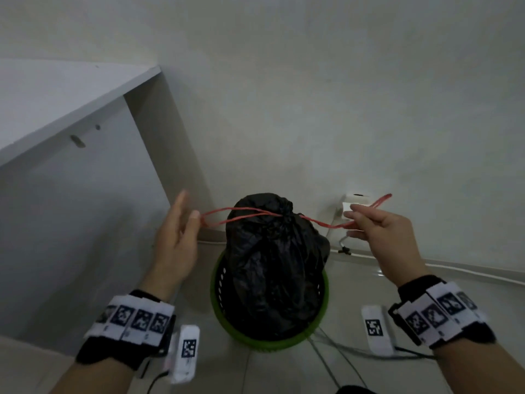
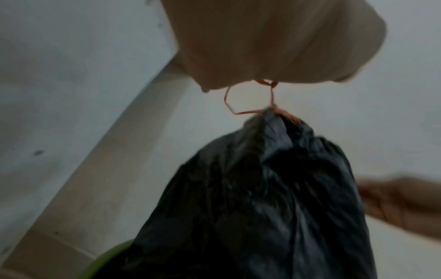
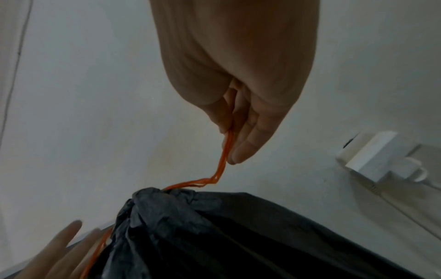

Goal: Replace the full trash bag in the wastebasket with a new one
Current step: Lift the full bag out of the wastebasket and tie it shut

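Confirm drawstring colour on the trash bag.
An orange-red thin plastic drawstring; right wrist view shows it best.

Dim, flat indoor light; head view bows at edges; left wrist view motion-smeared, trash bag [image 2: 262, 198] soft.

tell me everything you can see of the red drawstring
The red-orange drawstring is thin, plastic-looking, in doubled strands. It comes out of the cinched neck of the black bag to both sides, stretched nearly level. The right hand pinches one loop; the other reaches the thumb of the left hand, grip unclear.
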Tool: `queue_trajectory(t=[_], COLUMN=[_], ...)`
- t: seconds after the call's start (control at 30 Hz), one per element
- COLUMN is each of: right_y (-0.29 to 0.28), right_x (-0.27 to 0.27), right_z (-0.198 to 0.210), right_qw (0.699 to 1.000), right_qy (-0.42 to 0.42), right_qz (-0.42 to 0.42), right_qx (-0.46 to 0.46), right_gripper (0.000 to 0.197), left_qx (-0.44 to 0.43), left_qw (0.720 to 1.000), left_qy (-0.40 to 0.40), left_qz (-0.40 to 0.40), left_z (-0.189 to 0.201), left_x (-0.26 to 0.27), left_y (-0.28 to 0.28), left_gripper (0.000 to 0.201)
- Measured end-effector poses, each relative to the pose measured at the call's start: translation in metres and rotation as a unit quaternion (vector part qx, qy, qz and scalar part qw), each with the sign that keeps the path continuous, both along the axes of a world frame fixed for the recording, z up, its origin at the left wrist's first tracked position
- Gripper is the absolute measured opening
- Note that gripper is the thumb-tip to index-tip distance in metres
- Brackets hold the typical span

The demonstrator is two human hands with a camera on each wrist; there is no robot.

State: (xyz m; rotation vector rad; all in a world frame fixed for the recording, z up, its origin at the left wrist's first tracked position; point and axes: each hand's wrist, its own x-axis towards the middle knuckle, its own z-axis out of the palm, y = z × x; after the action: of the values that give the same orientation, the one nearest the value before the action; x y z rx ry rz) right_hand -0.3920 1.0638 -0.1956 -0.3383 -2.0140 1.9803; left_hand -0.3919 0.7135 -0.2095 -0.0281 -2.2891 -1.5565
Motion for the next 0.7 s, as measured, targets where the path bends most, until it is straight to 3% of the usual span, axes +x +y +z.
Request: queue_trajectory(t=[0.07,0.13,0.17,0.2,0.27,0.33,0.43,0.5,0.53,0.57,0.63,0.7], right_y=[-0.009,-0.016,-0.018,-0.019,-0.02,-0.022,-0.046,-0.065,-0.073,-0.079,-0.084,-0.084], right_x=[0.001,0.0,-0.001,-0.001,0.003,0.018,0.041,0.038,0.033,0.028,0.018,0.012], right_z=[-0.004,-0.005,-0.005,-0.006,-0.009,-0.013,-0.014,-0.02,-0.025,-0.027,-0.025,-0.021], right_qw=[1.0,0.999,0.999,0.999,0.998,0.975,0.9,0.831,0.818,0.828,0.881,0.935], right_qy=[0.002,-0.004,-0.006,-0.008,-0.013,-0.012,0.099,0.204,0.232,0.245,0.224,0.119], right_qz=[0.012,0.024,0.028,0.03,0.028,0.039,0.151,0.22,0.225,0.212,0.17,0.17], right_qx=[-0.012,-0.032,-0.034,-0.027,0.048,0.217,0.396,0.468,0.475,0.459,0.381,0.288], right_gripper=[0.016,0.017,0.018,0.019,0.024,0.04,0.084,0.087,0.076,0.059,0.031,0.016], left_qx=[-0.143,-0.337,-0.391,-0.404,-0.327,-0.226,-0.152,-0.11,-0.079,-0.061,-0.072,-0.071], left_qw=[0.984,0.924,0.901,0.896,0.925,0.954,0.966,0.956,0.952,0.949,0.949,0.958], left_qy=[0.075,0.123,0.122,0.103,0.078,0.089,-0.003,-0.079,-0.107,-0.119,-0.114,-0.095], left_qz=[-0.078,-0.131,-0.142,-0.152,-0.176,-0.178,-0.209,-0.259,-0.276,-0.284,-0.283,-0.263], left_z=[0.004,-0.004,-0.01,-0.013,-0.019,-0.018,-0.006,-0.002,-0.001,0.001,0.007,0.008], left_x=[0.017,0.022,0.017,0.011,-0.001,-0.008,-0.013,-0.016,-0.017,-0.017,-0.015,-0.012], left_y=[0.022,0.043,0.049,0.054,0.058,0.06,0.062,0.064,0.064,0.061,0.051,0.034], left_gripper=[0.08,0.102,0.105,0.1,0.078,0.053,0.031,0.029,0.035,0.041,0.04,0.023])
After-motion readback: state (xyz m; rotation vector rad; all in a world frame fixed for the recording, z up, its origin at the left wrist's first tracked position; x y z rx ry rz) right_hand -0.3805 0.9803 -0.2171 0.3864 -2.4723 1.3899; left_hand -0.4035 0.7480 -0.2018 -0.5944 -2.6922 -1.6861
